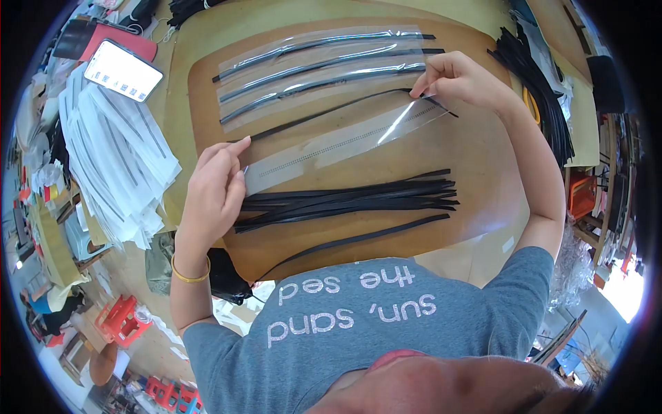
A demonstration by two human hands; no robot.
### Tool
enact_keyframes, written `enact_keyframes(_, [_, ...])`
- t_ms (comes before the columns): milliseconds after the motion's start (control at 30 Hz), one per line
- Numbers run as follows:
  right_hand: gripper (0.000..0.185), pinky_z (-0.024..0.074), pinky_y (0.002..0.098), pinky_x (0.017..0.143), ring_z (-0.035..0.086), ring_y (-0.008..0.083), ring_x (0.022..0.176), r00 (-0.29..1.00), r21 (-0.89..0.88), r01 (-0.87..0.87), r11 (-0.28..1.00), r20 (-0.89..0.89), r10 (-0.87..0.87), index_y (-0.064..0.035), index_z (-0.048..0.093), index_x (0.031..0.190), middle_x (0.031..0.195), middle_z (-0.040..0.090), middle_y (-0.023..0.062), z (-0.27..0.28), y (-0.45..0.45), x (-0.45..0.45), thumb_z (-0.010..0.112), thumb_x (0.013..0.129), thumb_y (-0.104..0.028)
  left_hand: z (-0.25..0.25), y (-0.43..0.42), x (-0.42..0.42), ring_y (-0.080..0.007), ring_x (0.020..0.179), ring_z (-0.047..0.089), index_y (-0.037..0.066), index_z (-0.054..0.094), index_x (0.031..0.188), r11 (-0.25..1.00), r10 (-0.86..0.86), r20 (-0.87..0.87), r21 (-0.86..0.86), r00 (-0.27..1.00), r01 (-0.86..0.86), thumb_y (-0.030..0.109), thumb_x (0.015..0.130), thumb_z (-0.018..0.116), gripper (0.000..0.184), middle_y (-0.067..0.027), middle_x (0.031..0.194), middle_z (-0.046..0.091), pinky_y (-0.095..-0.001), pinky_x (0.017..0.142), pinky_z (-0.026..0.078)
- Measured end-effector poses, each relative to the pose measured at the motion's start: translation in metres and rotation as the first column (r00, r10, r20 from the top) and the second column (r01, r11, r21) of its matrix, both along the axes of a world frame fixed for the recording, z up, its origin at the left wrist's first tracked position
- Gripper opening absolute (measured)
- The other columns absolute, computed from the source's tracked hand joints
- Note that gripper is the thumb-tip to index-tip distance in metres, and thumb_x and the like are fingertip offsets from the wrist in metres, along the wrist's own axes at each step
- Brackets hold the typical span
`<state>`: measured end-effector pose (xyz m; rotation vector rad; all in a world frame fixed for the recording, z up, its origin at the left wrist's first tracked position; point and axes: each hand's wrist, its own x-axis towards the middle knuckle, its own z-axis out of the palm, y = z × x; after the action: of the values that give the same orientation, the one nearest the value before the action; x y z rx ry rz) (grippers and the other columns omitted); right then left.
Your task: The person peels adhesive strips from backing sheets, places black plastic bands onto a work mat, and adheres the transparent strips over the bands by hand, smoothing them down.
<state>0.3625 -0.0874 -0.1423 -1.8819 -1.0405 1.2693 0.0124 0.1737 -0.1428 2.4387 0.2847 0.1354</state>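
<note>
Fingers of right hand [463, 79] clamped on thin black strip [296, 122], left hand's [217, 181] parted at its nearer end, clear plastic band [324, 153] alongside, bodyward.

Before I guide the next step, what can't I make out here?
All head view:
- Held black strip: left end hidden by the left hand.
- Clear strip: upper right corner covered by the right hand.
- Black bundle: some left ends behind the left hand.
- Phone: icons too small.
</note>
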Motion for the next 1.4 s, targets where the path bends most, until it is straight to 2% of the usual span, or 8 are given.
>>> enact_keyframes(133, [0.010, 0.0502, 0.0296, 0.076, 0.062, 0.0132, 0.085, 0.997, -0.055, 0.024, 0.998, 0.074, -0.020, -0.0017, 0.049, 0.076, 0.100, 0.073, 0.0161, 0.004, 0.003, 0.000, 0.054, 0.084, -0.005, 0.005, -0.007, -0.001, -0.0387, 0.102, 0.059, -0.002, 0.051, 0.085, 0.973, -0.070, -0.011, 0.222, 0.997, 0.071, -0.003, 0.082, 0.055, 0.005, -0.0170, 0.091, 0.064, -0.0445, 0.087, 0.047])
enact_keyframes(300, [0.008, 0.0505, 0.0302, 0.083, 0.062, 0.0151, 0.094, 0.958, 0.052, -0.032, 0.998, 0.285, 0.016, -0.0022, 0.048, 0.080, 0.104, 0.071, 0.0143, -0.004, -0.009, -0.006, 0.050, 0.087, -0.003, 0.005, -0.001, 0.005, -0.0405, 0.105, 0.059, -0.003, 0.053, 0.088, 0.985, -0.076, 0.023, 0.155, 0.997, 0.072, -0.003, 0.082, 0.054, 0.006, -0.0194, 0.092, 0.064, -0.0463, 0.088, 0.047])
enact_keyframes(400, [0.006, 0.0489, 0.0291, 0.067, 0.059, 0.0117, 0.074, 0.983, 0.334, 0.015, 0.942, 0.169, -0.075, -0.0007, 0.053, 0.081, 0.095, 0.071, 0.0106, -0.030, -0.023, -0.003, 0.054, 0.086, -0.005, 0.006, 0.002, 0.006, -0.0413, 0.106, 0.060, -0.003, 0.051, 0.088, 0.988, -0.069, 0.014, 0.137, 0.998, 0.066, -0.003, 0.083, 0.054, 0.006, -0.0221, 0.103, 0.067, -0.0463, 0.088, 0.047])
enact_keyframes(667, [0.007, 0.0497, 0.0298, 0.070, 0.060, 0.0132, 0.077, 0.973, 0.323, -0.027, 0.946, 0.226, -0.050, -0.0022, 0.048, 0.081, 0.112, 0.072, 0.0134, -0.028, -0.023, -0.006, 0.052, 0.086, -0.003, 0.008, 0.000, 0.005, -0.0405, 0.108, 0.059, -0.001, 0.045, 0.083, 0.993, -0.005, -0.081, 0.121, 0.997, 0.015, 0.000, 0.086, 0.052, 0.008, -0.0238, 0.121, 0.066, -0.0452, 0.089, 0.047])
enact_keyframes(867, [0.006, 0.0511, 0.0316, 0.074, 0.062, 0.0165, 0.082, 0.924, 0.216, -0.070, 0.974, 0.381, -0.018, -0.0034, 0.048, 0.083, 0.111, 0.072, 0.0113, -0.013, -0.028, -0.017, 0.052, 0.087, -0.001, 0.005, 0.000, 0.002, -0.0350, 0.100, 0.056, -0.009, 0.059, 0.106, 0.980, -0.002, -0.077, 0.199, 0.997, 0.017, -0.003, 0.087, 0.049, 0.022, -0.0190, 0.099, 0.060, -0.0402, 0.090, 0.045])
enact_keyframes(967, [0.007, 0.0528, 0.0338, 0.079, 0.065, 0.0204, 0.089, 0.894, 0.255, -0.037, 0.966, 0.441, -0.082, -0.0039, 0.047, 0.084, 0.109, 0.072, 0.0110, -0.016, -0.035, -0.022, 0.053, 0.087, 0.000, 0.001, -0.001, 0.003, -0.0360, 0.101, 0.058, -0.004, 0.051, 0.086, 0.989, 0.009, -0.052, 0.146, 0.999, -0.001, -0.003, 0.086, 0.053, 0.002, -0.0217, 0.104, 0.065, -0.0434, 0.089, 0.047])
enact_keyframes(1133, [0.009, 0.0525, 0.0365, 0.086, 0.066, 0.0265, 0.101, 0.853, 0.383, -0.033, 0.923, 0.492, -0.173, -0.0029, 0.047, 0.085, 0.107, 0.071, 0.0128, -0.026, -0.043, -0.031, 0.054, 0.086, 0.001, -0.003, 0.001, 0.003, -0.0358, 0.103, 0.056, -0.008, 0.055, 0.099, 0.987, -0.032, -0.009, 0.154, 0.999, 0.033, -0.003, 0.091, 0.050, 0.011, -0.0237, 0.119, 0.064, -0.0406, 0.092, 0.045])
enact_keyframes(1400, [0.010, 0.0535, 0.0355, 0.070, 0.065, 0.0266, 0.080, 0.775, 0.496, -0.056, 0.867, 0.569, -0.275, -0.0018, 0.050, 0.084, 0.095, 0.069, 0.0120, -0.034, -0.045, -0.034, 0.058, 0.088, -0.002, -0.003, 0.001, 0.009, -0.0376, 0.103, 0.061, -0.003, 0.046, 0.085, 0.978, -0.011, -0.008, 0.209, 1.000, 0.013, -0.004, 0.088, 0.053, 0.008, -0.0267, 0.121, 0.066, -0.0432, 0.087, 0.049])
